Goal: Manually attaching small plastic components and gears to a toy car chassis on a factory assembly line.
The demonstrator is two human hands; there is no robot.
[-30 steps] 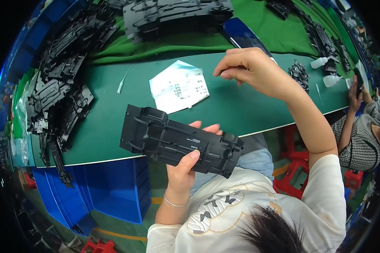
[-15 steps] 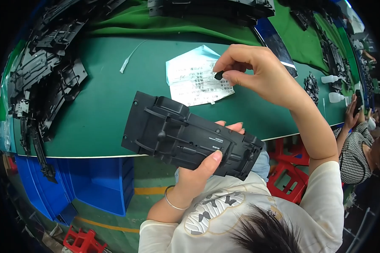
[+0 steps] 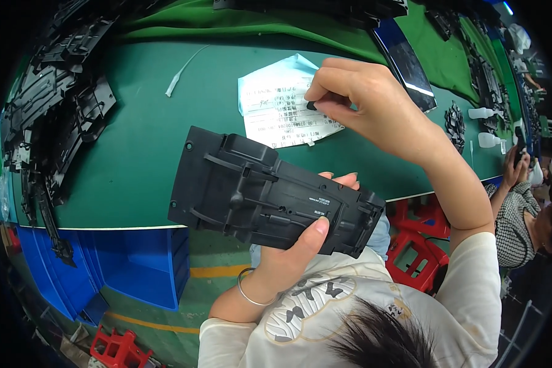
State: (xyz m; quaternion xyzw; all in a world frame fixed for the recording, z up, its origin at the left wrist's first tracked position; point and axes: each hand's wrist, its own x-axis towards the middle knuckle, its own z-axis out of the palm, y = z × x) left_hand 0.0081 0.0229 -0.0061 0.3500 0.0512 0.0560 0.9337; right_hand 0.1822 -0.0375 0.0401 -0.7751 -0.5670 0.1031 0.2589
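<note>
My left hand (image 3: 297, 254) grips a long black moulded plastic housing (image 3: 242, 202), thumb on its ribbed face and fingertips showing past its far edge. The housing is tilted in front of my body, at the table's front edge. Above a creased paper label on light blue film (image 3: 282, 116), my right hand (image 3: 362, 101) pinches a small black plastic piece (image 3: 311, 105) between thumb and fingers. Most of that piece is hidden by the fingers, so its exact kind cannot be told. The two hands are apart.
Black plastic parts (image 3: 61, 98) are heaped at the left of the green table (image 3: 141, 141). A white plastic strip (image 3: 173, 84) lies near the label. Small black parts (image 3: 454, 126) and white bottles (image 3: 487, 140) sit at right. Blue bins (image 3: 135, 270), red stools (image 3: 417, 257) and another person (image 3: 512, 214) are nearby.
The small black piece is more covered by my right fingers, which have shifted slightly left. The housing has moved a little, its left end slightly leftward and up in the view.
</note>
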